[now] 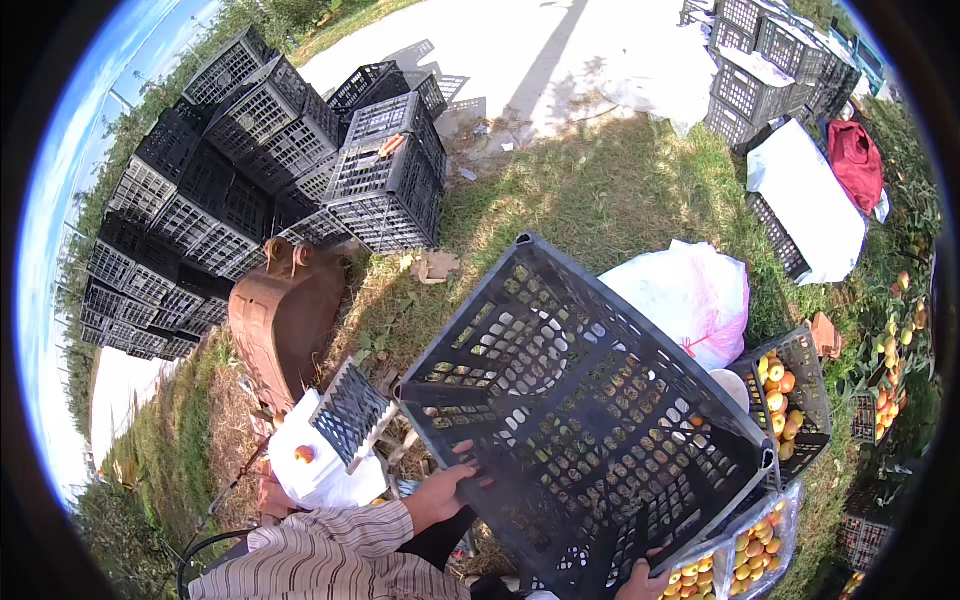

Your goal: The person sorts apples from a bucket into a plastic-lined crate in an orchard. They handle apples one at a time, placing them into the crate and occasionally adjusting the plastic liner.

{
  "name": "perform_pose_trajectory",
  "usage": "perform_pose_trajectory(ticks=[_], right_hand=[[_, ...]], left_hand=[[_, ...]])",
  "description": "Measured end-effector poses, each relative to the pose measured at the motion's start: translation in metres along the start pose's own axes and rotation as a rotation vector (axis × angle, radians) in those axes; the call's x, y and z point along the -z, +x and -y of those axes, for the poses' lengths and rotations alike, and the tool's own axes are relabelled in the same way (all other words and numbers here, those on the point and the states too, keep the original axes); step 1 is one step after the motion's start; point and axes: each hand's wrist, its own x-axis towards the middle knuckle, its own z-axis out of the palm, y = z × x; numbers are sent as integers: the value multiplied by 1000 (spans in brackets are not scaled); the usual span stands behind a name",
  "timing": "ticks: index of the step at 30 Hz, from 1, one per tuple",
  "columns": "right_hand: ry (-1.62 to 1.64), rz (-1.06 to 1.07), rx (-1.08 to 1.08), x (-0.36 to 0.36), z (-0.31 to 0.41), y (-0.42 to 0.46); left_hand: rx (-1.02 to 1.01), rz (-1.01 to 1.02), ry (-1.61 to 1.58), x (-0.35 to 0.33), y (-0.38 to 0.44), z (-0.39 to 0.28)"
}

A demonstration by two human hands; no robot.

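A large black plastic crate (574, 405) is held tilted before me, its open top facing up and the grass showing through its slotted base. My left hand (442, 491) grips its left side, the fingertips passing through to the inside. At the bottom of the view, my right hand (643, 581) holds the near right rim, partly cut off by the picture's edge. No fruit shows inside the crate. Just right of it stand a black crate of apples (781, 397) and a plastic-lined crate of apples (757, 547), partly hidden by the one I hold.
Tall stacks of black crates (247, 150) rise at the left. A rusty excavator bucket (281, 307) lies near them. One apple (304, 454) sits on a white bag (322, 472). A full white plastic bag (682, 296) stands beyond the crate; a white-covered crate (806, 202) is farther right.
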Motion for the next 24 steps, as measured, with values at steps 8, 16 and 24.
perform_pose_trajectory(ticks=[8, 16, 24], right_hand=[[148, 552, 393, -249, 245, 45], [-10, 891, 648, -569, 330, 32], [-86, 872, 861, -703, 249, 36]], left_hand=[[-327, -125, -463, 78, 73, -163], [-550, -433, -639, 234, 198, -286], [-329, -847, -376, 276, 270, -342]])
